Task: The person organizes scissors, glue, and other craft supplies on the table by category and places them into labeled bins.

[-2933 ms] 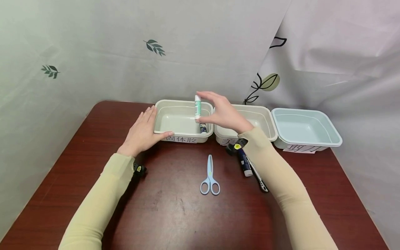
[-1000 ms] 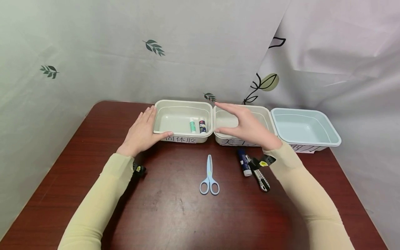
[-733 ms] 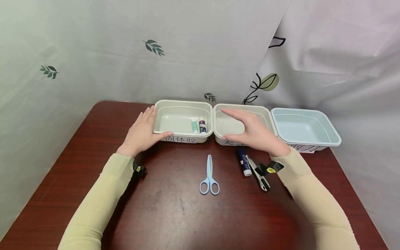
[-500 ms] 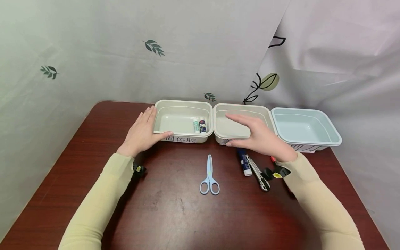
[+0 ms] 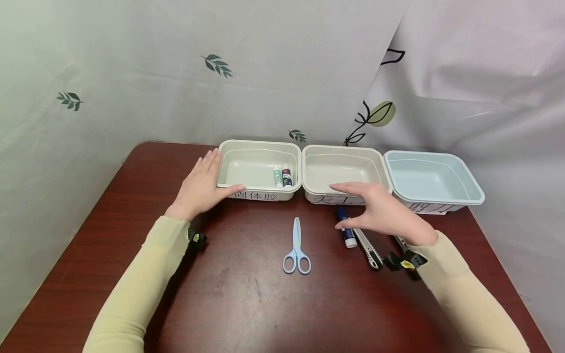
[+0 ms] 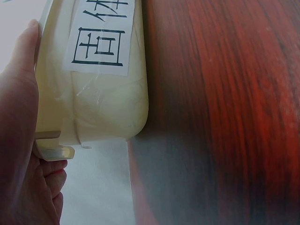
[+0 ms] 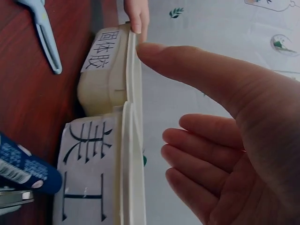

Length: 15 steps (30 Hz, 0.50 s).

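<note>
My left hand (image 5: 196, 186) rests on the left end of the left cream bin (image 5: 260, 189), fingers straight along the side and thumb on the front rim. Inside that bin lie a green-and-white glue stick (image 5: 277, 177) and a dark blue one. My right hand (image 5: 384, 213) holds nothing; its thumb and fingers are spread apart in front of the middle cream bin (image 5: 344, 148). Below its thumb, a blue glue stick (image 5: 350, 240) lies on the table, partly covered in the head view. Close beside it is a utility knife (image 5: 370, 252).
Light blue scissors (image 5: 296, 250) lie mid-table, handles toward me. A light blue bin (image 5: 441, 201) stands at the right end of the row. Beneath my right wrist another slim object (image 5: 399, 242) is mostly hidden. A pale curtain (image 5: 154, 73) hangs behind the table.
The green-and-white glue stick, earlier held by my right hand, now lies in the left bin. That hand has let go and moved right and toward me. My left hand stays put.
</note>
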Motion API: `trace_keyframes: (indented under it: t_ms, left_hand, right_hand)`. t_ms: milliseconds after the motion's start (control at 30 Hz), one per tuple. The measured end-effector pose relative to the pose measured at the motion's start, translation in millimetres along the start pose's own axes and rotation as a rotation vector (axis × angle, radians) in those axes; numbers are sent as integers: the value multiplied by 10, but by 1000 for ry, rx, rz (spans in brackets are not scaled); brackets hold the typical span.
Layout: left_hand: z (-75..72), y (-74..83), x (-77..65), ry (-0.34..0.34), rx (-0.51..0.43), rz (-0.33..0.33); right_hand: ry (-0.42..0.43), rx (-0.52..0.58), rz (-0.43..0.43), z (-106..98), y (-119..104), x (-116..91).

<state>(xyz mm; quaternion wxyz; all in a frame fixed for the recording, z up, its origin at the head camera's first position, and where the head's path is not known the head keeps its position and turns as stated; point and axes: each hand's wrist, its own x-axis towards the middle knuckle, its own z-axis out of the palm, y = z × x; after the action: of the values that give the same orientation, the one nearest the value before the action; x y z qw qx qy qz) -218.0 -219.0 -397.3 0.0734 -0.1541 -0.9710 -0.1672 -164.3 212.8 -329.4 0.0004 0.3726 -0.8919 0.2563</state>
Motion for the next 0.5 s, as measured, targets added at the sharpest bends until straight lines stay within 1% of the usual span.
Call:
trace_keyframes:
  t_ms: [133, 367, 500]
  left_hand:
    - [0, -4, 4, -4, 2, -3]
    - [0, -8, 5, -4, -3, -5]
    - [7, -5, 5, 7, 0, 2]
  right_hand:
    - [-30, -5, 36, 35, 22, -76]
    - [-58, -10, 69, 115, 81, -174]
    - [-92, -12, 99, 186, 139, -215]
